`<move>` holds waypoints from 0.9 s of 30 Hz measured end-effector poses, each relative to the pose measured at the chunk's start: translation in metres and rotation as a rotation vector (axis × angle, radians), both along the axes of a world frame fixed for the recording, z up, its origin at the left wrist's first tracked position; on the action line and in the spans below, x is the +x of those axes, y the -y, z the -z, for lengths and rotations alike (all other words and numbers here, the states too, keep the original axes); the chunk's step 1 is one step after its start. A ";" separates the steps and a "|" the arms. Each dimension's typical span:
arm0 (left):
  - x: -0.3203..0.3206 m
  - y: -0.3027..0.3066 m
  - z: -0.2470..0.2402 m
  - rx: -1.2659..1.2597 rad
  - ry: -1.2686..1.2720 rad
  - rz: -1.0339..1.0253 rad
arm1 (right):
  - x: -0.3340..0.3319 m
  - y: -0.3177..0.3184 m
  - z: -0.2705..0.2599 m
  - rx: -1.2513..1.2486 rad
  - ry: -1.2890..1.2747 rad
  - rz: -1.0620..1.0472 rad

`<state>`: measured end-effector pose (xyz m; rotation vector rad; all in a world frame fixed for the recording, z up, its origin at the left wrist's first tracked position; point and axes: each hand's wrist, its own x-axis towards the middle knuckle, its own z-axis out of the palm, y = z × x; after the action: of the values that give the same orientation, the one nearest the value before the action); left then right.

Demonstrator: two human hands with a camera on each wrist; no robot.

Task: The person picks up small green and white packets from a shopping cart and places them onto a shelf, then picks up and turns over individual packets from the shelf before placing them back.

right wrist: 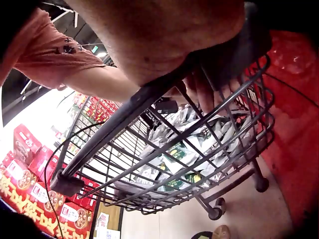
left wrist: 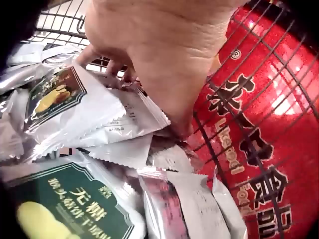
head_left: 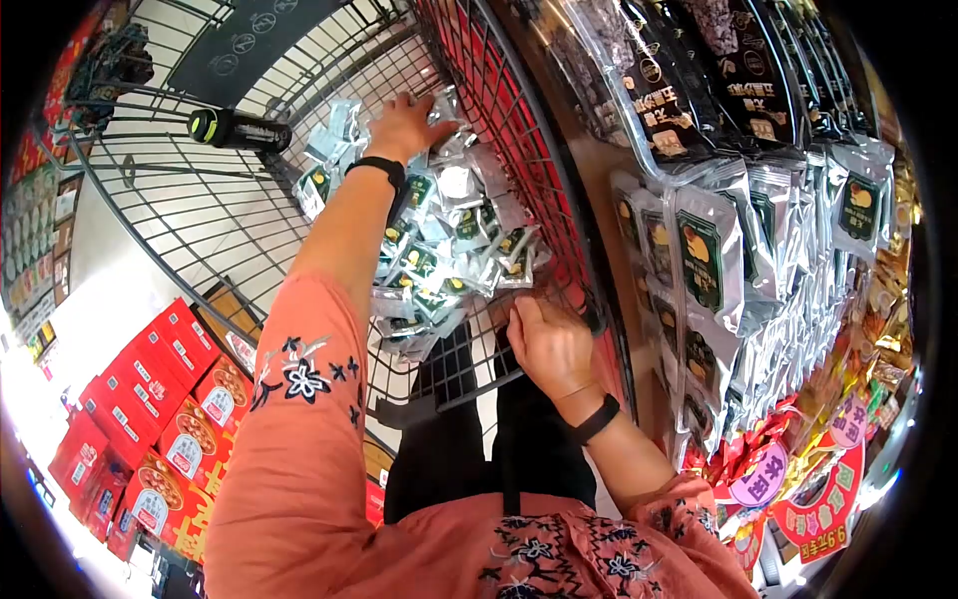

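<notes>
A black wire cart [head_left: 190, 230] holds a heap of silver snack packets [head_left: 454, 245] with green labels. My left hand [head_left: 407, 122] reaches to the far end of the heap. In the left wrist view its fingers and thumb [left wrist: 180, 127] pinch one silver packet [left wrist: 94, 112] on top of the others. My right hand [head_left: 549, 344] is at the near edge of the cart. In the right wrist view its fingers [right wrist: 205, 92] curl round the black cart handle [right wrist: 144, 102], with the packets [right wrist: 182, 154] seen through the wires below.
A black bottle with a green cap [head_left: 238, 130] lies in the cart to the left. On the right, a shelf rack [head_left: 714, 250] hangs with silver and black packets. Red boxes [head_left: 150, 419] are stacked on the floor at left. A red panel [left wrist: 259, 144] stands behind the cart's wires.
</notes>
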<state>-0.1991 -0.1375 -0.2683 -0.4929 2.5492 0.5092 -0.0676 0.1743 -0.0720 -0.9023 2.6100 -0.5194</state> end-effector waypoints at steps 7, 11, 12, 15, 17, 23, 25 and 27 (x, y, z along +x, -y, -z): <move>0.013 -0.009 -0.027 0.089 0.087 0.100 | 0.001 0.000 -0.001 -0.016 0.025 0.029; 0.029 -0.022 -0.031 0.216 0.123 0.108 | 0.002 -0.002 0.002 -0.025 0.025 0.042; 0.034 -0.028 -0.045 0.249 0.153 0.112 | 0.003 -0.002 0.001 -0.022 0.020 0.041; 0.051 -0.040 -0.044 0.341 0.086 0.204 | 0.003 -0.002 0.002 -0.013 0.005 0.043; 0.064 -0.055 -0.071 0.337 0.060 0.271 | 0.005 -0.003 0.005 0.000 0.005 0.046; 0.127 -0.103 -0.114 0.479 0.122 0.320 | 0.002 -0.001 0.003 0.006 0.000 0.043; 0.122 -0.096 -0.125 0.531 0.154 0.190 | 0.002 -0.002 0.004 -0.007 0.007 0.043; 0.097 -0.067 -0.138 0.536 0.167 0.006 | 0.002 -0.002 0.004 -0.016 0.020 0.051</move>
<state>-0.1024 -0.0702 -0.1298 -0.3129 2.1351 1.0583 -0.0652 0.1759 -0.0763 -0.8333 2.6207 -0.5609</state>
